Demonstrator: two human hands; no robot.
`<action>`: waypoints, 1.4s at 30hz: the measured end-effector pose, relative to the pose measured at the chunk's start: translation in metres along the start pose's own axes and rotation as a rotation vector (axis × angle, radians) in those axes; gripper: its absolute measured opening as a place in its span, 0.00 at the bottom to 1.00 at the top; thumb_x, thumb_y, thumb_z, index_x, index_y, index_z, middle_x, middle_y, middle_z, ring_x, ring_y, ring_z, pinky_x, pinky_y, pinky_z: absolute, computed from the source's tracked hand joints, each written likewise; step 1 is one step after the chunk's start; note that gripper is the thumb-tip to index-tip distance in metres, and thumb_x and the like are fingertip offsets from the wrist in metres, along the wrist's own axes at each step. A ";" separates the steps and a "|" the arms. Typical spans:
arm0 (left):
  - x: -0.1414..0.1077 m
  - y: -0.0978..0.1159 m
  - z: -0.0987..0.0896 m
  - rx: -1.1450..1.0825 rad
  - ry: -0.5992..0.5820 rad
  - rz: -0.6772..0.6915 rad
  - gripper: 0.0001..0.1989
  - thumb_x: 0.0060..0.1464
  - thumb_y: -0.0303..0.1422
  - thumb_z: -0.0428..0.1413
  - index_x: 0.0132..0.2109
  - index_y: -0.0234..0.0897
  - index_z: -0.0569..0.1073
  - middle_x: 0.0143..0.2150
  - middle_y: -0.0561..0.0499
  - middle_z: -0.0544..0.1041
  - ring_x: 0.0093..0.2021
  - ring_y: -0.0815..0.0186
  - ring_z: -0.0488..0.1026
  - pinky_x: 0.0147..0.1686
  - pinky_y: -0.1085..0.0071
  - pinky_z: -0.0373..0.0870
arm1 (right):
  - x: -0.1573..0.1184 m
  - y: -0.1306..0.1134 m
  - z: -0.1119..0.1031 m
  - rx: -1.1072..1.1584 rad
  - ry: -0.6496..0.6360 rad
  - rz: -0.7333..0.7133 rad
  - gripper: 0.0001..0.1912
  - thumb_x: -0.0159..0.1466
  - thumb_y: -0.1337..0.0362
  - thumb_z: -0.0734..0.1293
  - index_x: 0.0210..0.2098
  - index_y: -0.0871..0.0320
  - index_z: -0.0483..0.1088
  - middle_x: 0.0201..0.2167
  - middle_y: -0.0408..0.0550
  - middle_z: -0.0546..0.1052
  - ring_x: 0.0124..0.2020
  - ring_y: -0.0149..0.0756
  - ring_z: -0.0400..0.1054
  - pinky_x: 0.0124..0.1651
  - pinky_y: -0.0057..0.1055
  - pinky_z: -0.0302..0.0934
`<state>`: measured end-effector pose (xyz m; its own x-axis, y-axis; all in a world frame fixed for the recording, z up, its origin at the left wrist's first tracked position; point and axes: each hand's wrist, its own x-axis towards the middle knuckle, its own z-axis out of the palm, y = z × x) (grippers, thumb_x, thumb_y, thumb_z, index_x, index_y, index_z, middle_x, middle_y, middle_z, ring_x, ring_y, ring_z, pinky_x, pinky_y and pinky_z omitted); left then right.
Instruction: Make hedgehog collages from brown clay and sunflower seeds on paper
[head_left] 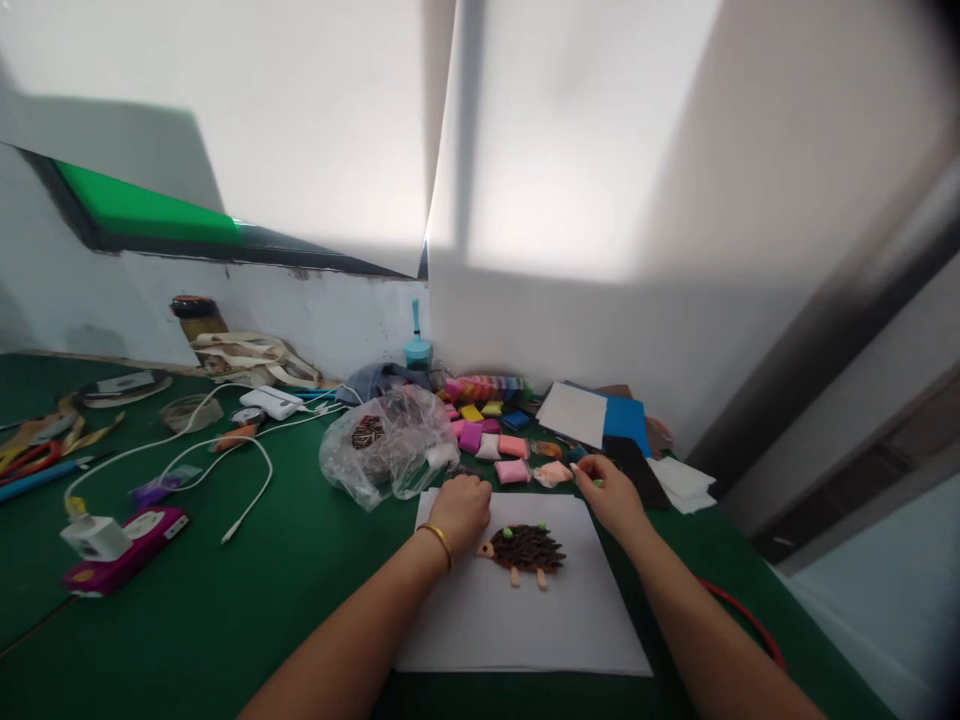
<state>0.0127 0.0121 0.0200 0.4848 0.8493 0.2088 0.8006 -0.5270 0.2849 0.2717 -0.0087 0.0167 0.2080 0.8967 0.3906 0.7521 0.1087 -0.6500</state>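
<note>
My clay hedgehog [527,549] at lower centre looks nearly finished; left hand [461,512] rests curled and empty, right hand [611,493] pinches a green bit [598,483].

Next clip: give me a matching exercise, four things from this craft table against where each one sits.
Things:
1. clay hedgehog
2. plastic bag
3. blue sheet
4. purple box

Places:
A. far left, under a white plug
B. on the white paper, between the two hands
C. behind the right hand, by the wall
D. just left of the left hand

Pairs: 1-B, 2-D, 3-C, 4-A
</note>
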 end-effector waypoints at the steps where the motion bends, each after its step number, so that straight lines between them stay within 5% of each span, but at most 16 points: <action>1: 0.001 0.003 -0.002 -0.051 0.021 -0.010 0.08 0.52 0.28 0.49 0.33 0.35 0.74 0.34 0.43 0.74 0.38 0.60 0.70 0.38 0.65 0.62 | -0.003 -0.006 0.001 0.106 -0.023 0.017 0.14 0.58 0.53 0.62 0.35 0.56 0.70 0.30 0.46 0.74 0.31 0.38 0.66 0.34 0.32 0.57; 6: 0.006 0.031 -0.014 -0.553 0.077 0.002 0.05 0.49 0.31 0.53 0.31 0.37 0.73 0.28 0.52 0.75 0.30 0.67 0.70 0.30 0.73 0.63 | -0.022 -0.049 0.012 0.541 -0.248 0.029 0.18 0.55 0.51 0.66 0.40 0.56 0.72 0.35 0.47 0.76 0.36 0.38 0.68 0.39 0.33 0.61; 11: 0.006 0.055 -0.020 -0.922 0.220 -0.035 0.05 0.49 0.33 0.54 0.32 0.36 0.72 0.27 0.54 0.73 0.29 0.68 0.69 0.28 0.74 0.64 | -0.033 -0.074 0.013 0.686 -0.271 0.026 0.18 0.56 0.52 0.66 0.40 0.56 0.74 0.35 0.48 0.76 0.34 0.37 0.67 0.39 0.34 0.62; 20: -0.006 0.062 -0.031 -0.636 0.324 0.033 0.04 0.49 0.30 0.55 0.34 0.38 0.72 0.32 0.52 0.70 0.33 0.68 0.65 0.34 0.72 0.62 | -0.043 -0.074 0.011 0.917 -0.348 0.181 0.19 0.54 0.52 0.69 0.39 0.57 0.74 0.32 0.46 0.74 0.31 0.33 0.65 0.34 0.29 0.58; 27: 0.000 0.057 -0.031 -1.106 0.003 0.048 0.09 0.43 0.30 0.60 0.35 0.35 0.71 0.29 0.54 0.69 0.29 0.71 0.65 0.29 0.75 0.61 | -0.042 -0.069 0.006 0.962 -0.468 0.227 0.17 0.51 0.53 0.71 0.36 0.56 0.73 0.32 0.46 0.75 0.32 0.34 0.66 0.35 0.29 0.58; 32: -0.003 0.040 -0.029 -1.524 0.057 -0.148 0.11 0.44 0.27 0.59 0.39 0.35 0.72 0.35 0.51 0.73 0.34 0.70 0.69 0.34 0.76 0.64 | -0.024 -0.040 0.001 0.651 -0.321 0.101 0.20 0.54 0.52 0.68 0.42 0.56 0.72 0.39 0.47 0.75 0.37 0.35 0.66 0.37 0.28 0.58; 37: -0.007 0.013 -0.020 -1.916 0.140 -0.297 0.17 0.38 0.18 0.61 0.39 0.35 0.72 0.38 0.50 0.75 0.41 0.69 0.72 0.41 0.77 0.68 | -0.010 -0.004 -0.003 -0.080 -0.200 0.094 0.19 0.58 0.48 0.60 0.30 0.57 0.73 0.20 0.44 0.72 0.24 0.35 0.65 0.28 0.28 0.54; 42: -0.012 0.005 -0.013 -1.968 0.115 -0.507 0.09 0.50 0.29 0.59 0.40 0.35 0.71 0.38 0.48 0.76 0.30 0.73 0.74 0.27 0.81 0.71 | -0.012 0.009 0.008 -0.395 -0.203 -0.155 0.14 0.61 0.62 0.59 0.41 0.53 0.74 0.35 0.49 0.75 0.39 0.38 0.67 0.40 0.28 0.57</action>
<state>0.0060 -0.0013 0.0308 0.3023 0.9369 -0.1755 -0.5973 0.3297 0.7311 0.2711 -0.0145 0.0007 -0.0226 0.9528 0.3028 0.9534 0.1117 -0.2804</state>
